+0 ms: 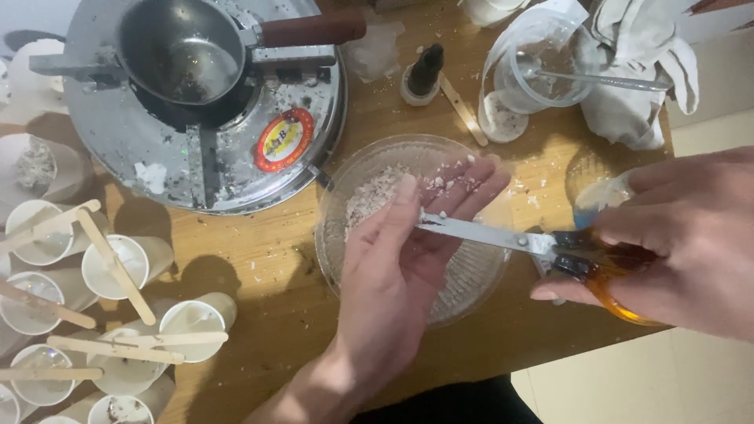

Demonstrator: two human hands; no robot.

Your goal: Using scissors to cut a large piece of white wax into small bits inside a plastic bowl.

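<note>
My left hand (408, 259) lies palm up over a clear glass bowl (471, 275), fingers apart, with white crumbs stuck to the fingertips. White flaky scraps (373, 192) sit in the bowl's far left part. My right hand (675, 243) grips the orange handles of a pair of scissors (510, 238). The closed steel blades point left and their tip touches my left palm near the thumb.
A round metal stove (236, 149) with a dark pan (184, 51) stands at the back left. Several white cups (118, 267) with wooden sticks across them crowd the left. A clear plastic cup (542, 67), a small dark bottle (424, 74) and a cloth (636, 71) lie behind. The table edge (581, 345) runs below right.
</note>
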